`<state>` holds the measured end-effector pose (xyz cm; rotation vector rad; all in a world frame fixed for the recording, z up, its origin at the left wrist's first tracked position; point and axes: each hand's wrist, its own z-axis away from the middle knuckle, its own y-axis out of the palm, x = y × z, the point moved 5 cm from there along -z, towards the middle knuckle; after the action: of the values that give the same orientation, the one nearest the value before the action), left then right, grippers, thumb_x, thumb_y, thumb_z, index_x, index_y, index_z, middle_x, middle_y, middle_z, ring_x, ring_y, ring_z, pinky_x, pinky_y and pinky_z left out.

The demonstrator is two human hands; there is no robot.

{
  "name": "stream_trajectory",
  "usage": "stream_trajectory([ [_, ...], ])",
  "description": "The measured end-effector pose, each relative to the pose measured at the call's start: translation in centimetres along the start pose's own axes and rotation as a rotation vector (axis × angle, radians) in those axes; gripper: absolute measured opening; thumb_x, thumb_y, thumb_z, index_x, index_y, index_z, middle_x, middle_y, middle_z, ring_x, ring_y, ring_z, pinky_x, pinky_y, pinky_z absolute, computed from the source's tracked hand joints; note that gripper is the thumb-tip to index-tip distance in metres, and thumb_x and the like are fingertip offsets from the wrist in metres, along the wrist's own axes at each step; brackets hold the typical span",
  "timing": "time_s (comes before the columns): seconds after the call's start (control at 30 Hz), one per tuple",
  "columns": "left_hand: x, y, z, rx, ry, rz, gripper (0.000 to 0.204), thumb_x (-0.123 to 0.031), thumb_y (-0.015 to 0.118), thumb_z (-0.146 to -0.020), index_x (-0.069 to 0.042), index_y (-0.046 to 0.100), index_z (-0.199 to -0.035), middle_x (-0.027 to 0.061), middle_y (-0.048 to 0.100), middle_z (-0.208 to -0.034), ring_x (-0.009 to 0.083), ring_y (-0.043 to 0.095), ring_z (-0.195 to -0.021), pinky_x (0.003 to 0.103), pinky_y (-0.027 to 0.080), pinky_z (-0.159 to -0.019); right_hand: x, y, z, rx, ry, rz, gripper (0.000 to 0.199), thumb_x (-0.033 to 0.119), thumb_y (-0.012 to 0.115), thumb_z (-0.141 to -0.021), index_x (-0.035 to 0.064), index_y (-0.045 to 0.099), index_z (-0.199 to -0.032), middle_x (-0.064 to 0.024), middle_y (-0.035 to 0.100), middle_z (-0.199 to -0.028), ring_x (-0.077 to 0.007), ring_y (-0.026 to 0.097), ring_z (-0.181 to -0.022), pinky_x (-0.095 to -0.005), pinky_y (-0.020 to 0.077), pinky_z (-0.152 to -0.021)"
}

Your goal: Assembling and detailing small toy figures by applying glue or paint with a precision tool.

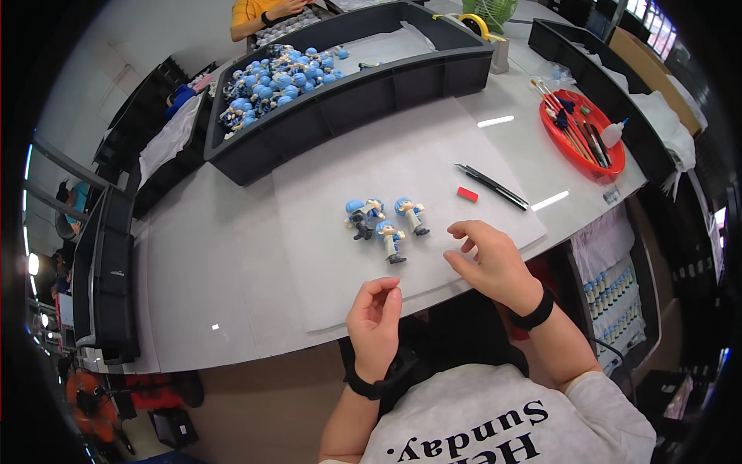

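Note:
Several small blue-haired figurines (391,242) lie close together on a white sheet (325,271) in front of me. One figurine (411,216) rests slightly to the right of the others; at the left of the group, two seem to overlap. My left hand (376,325) is just nearer to me than the figurines, its thumb and fingertips brought together, and nothing shows between them. To the right of the group hovers my right hand (491,267), fingers apart and holding nothing. Neither hand touches a figurine.
Beyond the sheet, a dark crate (386,85) holds a heap of blue-haired pieces (282,77). A red piece (468,194) and black pens (495,187) lie at right, near a red tray (568,151) of brushes. Another person (270,15) sits across.

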<state>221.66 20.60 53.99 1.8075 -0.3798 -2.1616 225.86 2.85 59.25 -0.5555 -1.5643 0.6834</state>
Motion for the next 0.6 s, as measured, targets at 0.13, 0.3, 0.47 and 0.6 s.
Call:
stream_trajectory([
  [0.13,-1.8,1.9,0.3,0.083,0.503,-0.681,0.014,0.005,0.057,-0.073,-0.001,0.057,-0.085,0.0083,0.054,-0.083,0.0189,0.053,-0.077,0.028,0.044,-0.065,-0.7,-1.1,1.4,-0.136,-0.121,0.019,0.027,0.013,0.062,-0.073,0.0003,0.055,-0.096,-0.0137,0.058,-0.090,-0.0266,0.057,-0.080,-0.0318,0.0462,-0.068],
  [0.3,-1.7,0.1,0.7,0.086,0.629,-1.201,0.028,-0.007,0.059,-0.075,-0.003,0.053,-0.102,0.0164,0.047,-0.112,0.0333,0.044,-0.105,0.048,0.032,-0.091,-0.8,-1.4,3.2,-0.204,-0.259,0.324,0.038,0.016,0.063,-0.073,0.0039,0.052,-0.108,-0.0152,0.049,-0.115,-0.0313,0.042,-0.112,-0.0458,0.0333,-0.092],
  [0.47,-1.3,-3.8,0.7,0.022,0.357,-1.510,0.045,-0.021,0.052,-0.083,-0.004,0.039,-0.123,0.0200,0.027,-0.133,0.0378,0.025,-0.123,0.055,0.015,-0.099,-2.4,0.3,3.5,-0.097,-0.213,0.410,0.039,0.029,0.055,-0.080,0.0087,0.051,-0.114,-0.0154,0.040,-0.126,-0.0311,0.032,-0.122,-0.0551,0.0230,-0.096],
  [0.6,-0.8,-4.0,1.1,0.068,0.291,-1.516,0.050,-0.025,0.050,-0.085,-0.004,0.036,-0.127,0.0208,0.022,-0.137,0.0383,0.020,-0.126,0.055,0.013,-0.100,-2.7,0.6,3.6,-0.102,-0.236,0.438,0.037,0.028,0.054,-0.081,0.0084,0.052,-0.112,-0.0158,0.041,-0.126,-0.0304,0.034,-0.121,-0.0551,0.0223,-0.096],
])
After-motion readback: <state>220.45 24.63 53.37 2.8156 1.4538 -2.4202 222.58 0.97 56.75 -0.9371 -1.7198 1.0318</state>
